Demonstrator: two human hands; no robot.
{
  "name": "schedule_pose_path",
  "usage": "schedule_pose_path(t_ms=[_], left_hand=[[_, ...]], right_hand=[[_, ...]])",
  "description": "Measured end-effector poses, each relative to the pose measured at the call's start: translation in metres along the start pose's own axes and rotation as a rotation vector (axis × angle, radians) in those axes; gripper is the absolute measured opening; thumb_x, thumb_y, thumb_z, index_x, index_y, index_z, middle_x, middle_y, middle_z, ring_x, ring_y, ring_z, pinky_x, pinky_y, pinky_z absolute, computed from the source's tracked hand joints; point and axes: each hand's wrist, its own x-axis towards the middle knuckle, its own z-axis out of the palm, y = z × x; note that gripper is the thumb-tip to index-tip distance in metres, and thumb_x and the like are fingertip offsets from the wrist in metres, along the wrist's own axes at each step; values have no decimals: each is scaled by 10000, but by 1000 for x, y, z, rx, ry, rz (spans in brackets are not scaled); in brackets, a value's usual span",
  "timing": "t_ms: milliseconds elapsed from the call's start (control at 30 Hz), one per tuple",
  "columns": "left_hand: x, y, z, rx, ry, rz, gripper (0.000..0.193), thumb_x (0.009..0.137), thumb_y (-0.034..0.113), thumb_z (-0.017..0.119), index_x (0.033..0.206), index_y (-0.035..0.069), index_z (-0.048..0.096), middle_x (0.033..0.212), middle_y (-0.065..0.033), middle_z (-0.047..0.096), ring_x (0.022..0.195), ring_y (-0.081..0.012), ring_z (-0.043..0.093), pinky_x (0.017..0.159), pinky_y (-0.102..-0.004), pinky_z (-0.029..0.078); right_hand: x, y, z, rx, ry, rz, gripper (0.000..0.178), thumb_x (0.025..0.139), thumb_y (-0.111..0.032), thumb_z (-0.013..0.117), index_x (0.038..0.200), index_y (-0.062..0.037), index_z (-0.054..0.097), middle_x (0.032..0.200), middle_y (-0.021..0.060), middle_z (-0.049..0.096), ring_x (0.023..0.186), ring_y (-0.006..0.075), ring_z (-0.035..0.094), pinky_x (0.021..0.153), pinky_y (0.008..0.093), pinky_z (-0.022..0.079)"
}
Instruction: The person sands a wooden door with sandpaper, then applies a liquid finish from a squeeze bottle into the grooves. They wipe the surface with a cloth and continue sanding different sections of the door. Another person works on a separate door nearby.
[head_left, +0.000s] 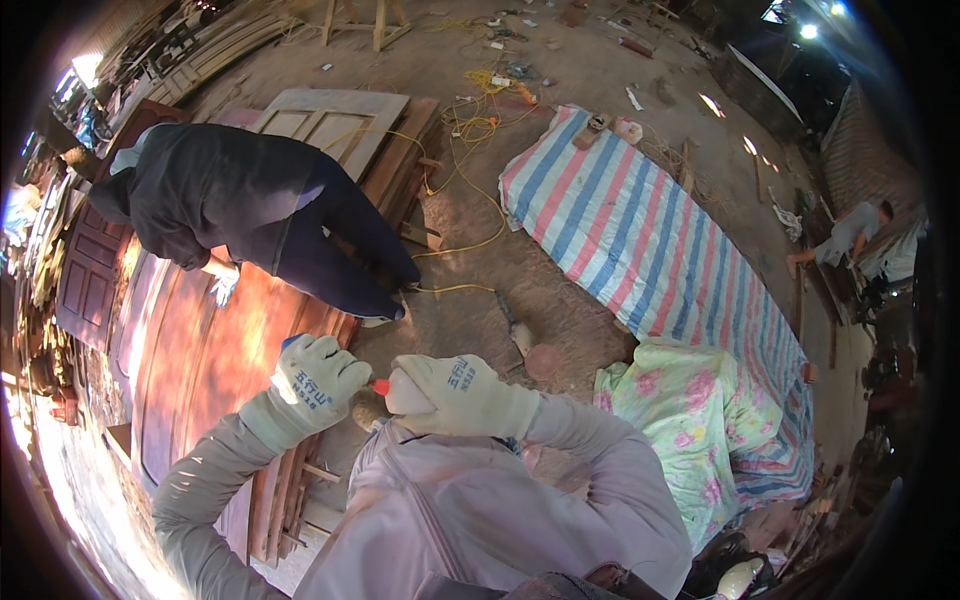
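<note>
Both my hands wear pale work gloves and meet in front of my chest. My left hand (318, 388) is closed round a small red-tipped object (380, 386). Its red end pokes out toward the right, and a bit of blue (290, 341) shows at the far side of the fist; whether the two are one piece I cannot tell. My right hand (455, 394) is closed just beside the red tip, its thumb side facing it. What its fingers hold, if anything, is hidden.
At left, a person in dark clothes (230, 200) bends over stacked reddish wooden door panels (215, 340). A striped tarp (640, 230) and flowered cloth (690, 420) cover something at right. Yellow cord (480, 240) and a power tool (520, 335) lie on the floor. Another person (850, 235) crouches far right.
</note>
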Motion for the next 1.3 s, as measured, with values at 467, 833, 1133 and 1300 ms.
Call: schedule_pose_path(t_ms=[467, 833, 1133, 1300], left_hand=[[-10, -12, 36, -293, -88, -248, 150, 802, 127, 666, 940, 142, 724, 814, -69, 626, 828, -320, 609, 734, -459, 487], [28, -21, 26, -751, -3, -869, 172, 963, 72, 555, 1049, 55, 703, 937, -53, 704, 822, -188, 675, 726, -344, 527], [2, -12, 59, -1297, 67, -910, 254, 1017, 223, 646, 1176, 33, 701, 944, 11, 706, 789, -51, 590, 700, -216, 496], [-13, 15, 79, -1377, 211, -864, 234, 946, 71, 698, 1165, -10, 705, 1031, -22, 717, 922, -83, 633, 840, -254, 521]], right_hand=[[18, 49, 4, -746, 383, -426, 371, 900, -382, 637, 1145, -104, 627, 988, 61, 622, 818, 207, 607, 683, 371, 474], [2, 72, 16, -567, 639, -125, 702, 771, -389, 841, 1308, -6, 599, 1151, 143, 680, 1000, 317, 669, 831, 422, 515], [-10, 99, 19, -22, 684, -56, 825, 691, -238, 932, 1377, -24, 527, 1282, 161, 626, 1139, 343, 629, 956, 429, 523], [-2, 103, 35, 184, 614, -156, 828, 697, -122, 914, 1402, -22, 491, 1329, 153, 600, 1192, 339, 607, 1009, 436, 506]])
